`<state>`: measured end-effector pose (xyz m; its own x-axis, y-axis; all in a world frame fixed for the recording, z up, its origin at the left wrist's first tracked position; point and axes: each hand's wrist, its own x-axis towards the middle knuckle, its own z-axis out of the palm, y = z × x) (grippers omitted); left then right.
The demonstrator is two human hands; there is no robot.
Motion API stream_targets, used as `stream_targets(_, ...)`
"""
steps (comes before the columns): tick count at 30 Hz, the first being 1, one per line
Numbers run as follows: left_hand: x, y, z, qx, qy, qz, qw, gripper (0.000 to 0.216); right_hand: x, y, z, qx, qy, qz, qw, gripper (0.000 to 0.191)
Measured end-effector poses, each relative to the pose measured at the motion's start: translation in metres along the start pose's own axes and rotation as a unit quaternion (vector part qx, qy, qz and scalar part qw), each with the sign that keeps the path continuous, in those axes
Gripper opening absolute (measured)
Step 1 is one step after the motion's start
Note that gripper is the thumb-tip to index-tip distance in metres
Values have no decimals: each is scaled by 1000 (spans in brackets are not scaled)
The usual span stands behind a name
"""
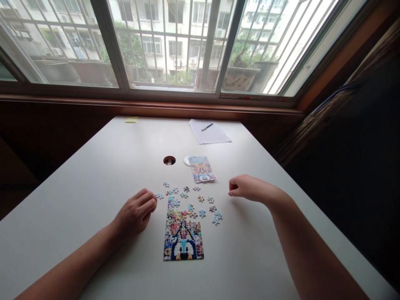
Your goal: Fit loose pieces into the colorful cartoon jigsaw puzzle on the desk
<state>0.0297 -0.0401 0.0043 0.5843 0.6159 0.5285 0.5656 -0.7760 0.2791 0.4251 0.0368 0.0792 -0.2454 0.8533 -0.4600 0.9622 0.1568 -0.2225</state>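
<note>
A partly assembled jigsaw puzzle (184, 241) lies flat on the white table, its lower part joined into a picture with a blue dog's face. Loose puzzle pieces (202, 213) are scattered above and to the right of it. My left hand (137, 210) rests left of the puzzle with its fingers curled, close beside a light blue piece (159, 196). Over on the right, my right hand (246, 187) is also closed, apart from the pieces. Whatever either hand may hold is hidden. Beyond the pieces lies a creased reference picture (202, 168) showing the same dog.
The reference picture partly covers a round silvery cover (187, 161). A cable hole (169, 160) opens in the table (125, 158) to its left. Farther back are white papers (209, 135) with a pen (206, 126) and a yellow note (131, 120), below the barred window.
</note>
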Motion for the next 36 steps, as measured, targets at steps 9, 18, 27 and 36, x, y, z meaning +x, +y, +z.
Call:
stream_targets(9, -1, -1, 0, -3, -5, -3, 1000, 27, 1, -3, 2, -6, 2, -7, 1000, 14)
stream_targets(18, 1, 0, -2, -10, -7, 1, 1000, 29, -9, -27, 1, -26, -4, -28, 999, 8)
stream_targets(27, -2, -2, 0, -9, -18, -1, 1000, 28, -10, -31, 4, -30, -1, -50, 998, 8)
stream_targets(36, 1, 0, -3, -7, -11, 9, 1000, 29, -8, -33, 7, -58, -4, -74, 996, 11)
